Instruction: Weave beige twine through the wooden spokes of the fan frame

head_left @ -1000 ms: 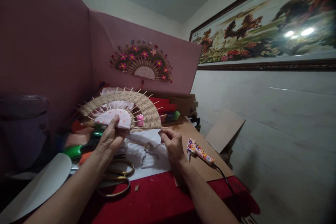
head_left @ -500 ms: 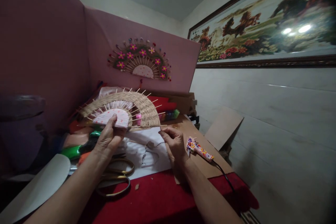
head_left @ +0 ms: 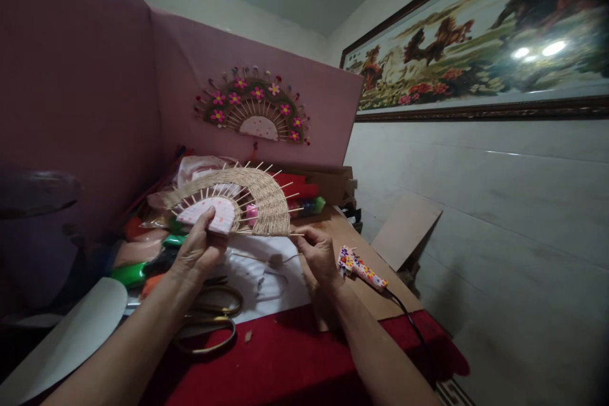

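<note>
My left hand (head_left: 202, 250) grips a woven fan (head_left: 271, 200) by its pale, dotted half-round base (head_left: 207, 214), thumb on top. Thin wooden sticks radiate from that base through a wide band of tan twine, and their tips stick out past the rim. At the fan's lower right corner, my right hand (head_left: 318, 254) is closed in a pinch on the twine, right beside the end of the lowest stick. A loose length of twine (head_left: 291, 258) trails from under those fingers over the white paper. What exactly lies between the fingertips is partly hidden.
Gold-handled scissors (head_left: 214, 320) lie on the red cloth (head_left: 276, 361). A flower-patterned glue gun (head_left: 361, 269) with a black cord rests on brown cardboard (head_left: 380, 307). Colourful packets (head_left: 130, 274) crowd the left. A finished flowered fan (head_left: 259, 95) hangs on the pink board (head_left: 328, 95).
The fan has shifted slightly right and turned a little in my left hand. My right fingers have come up closer against its corner; the twine stretch between them no longer shows.
</note>
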Motion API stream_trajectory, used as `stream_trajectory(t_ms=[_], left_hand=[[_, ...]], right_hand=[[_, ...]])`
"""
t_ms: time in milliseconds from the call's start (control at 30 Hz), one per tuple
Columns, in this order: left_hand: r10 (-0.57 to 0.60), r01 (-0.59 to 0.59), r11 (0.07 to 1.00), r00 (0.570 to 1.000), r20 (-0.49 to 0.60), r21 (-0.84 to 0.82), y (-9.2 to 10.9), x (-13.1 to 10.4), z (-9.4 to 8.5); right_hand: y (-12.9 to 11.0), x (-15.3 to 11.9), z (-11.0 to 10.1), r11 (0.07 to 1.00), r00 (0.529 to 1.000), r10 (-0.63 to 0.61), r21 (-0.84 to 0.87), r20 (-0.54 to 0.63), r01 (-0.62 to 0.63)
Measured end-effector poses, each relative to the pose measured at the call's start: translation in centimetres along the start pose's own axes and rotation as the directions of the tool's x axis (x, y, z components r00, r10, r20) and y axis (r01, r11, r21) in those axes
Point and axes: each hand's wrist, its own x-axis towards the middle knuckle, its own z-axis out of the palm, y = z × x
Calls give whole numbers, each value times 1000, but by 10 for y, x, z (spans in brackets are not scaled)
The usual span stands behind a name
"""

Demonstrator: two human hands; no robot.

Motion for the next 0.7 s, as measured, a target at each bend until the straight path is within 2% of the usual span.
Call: stream_trajectory(t_ms=[167, 300, 400, 600, 700], left_hand=[[-1, 1, 1000, 1000, 1, 27, 3, -3, 2], [35, -36, 998, 999, 15, 52, 6, -2, 3], [71, -72, 994, 997, 10, 83, 9, -1, 4], [78, -79, 992, 997, 16, 100, 14, 2, 2], [38, -41, 992, 999, 31, 119, 14, 1, 1]], right_hand=[[-9, 2, -5, 973, 991, -92, -222, -93, 69], [-13, 2, -10, 887, 962, -265, -407, -59, 219], [-14, 0, -12, 838, 939, -342, -468, -49, 281], [-14, -1, -13, 831, 937, -341, -491, -76, 263], [-12, 0, -11, 878, 954, -286, -422, -85, 226]])
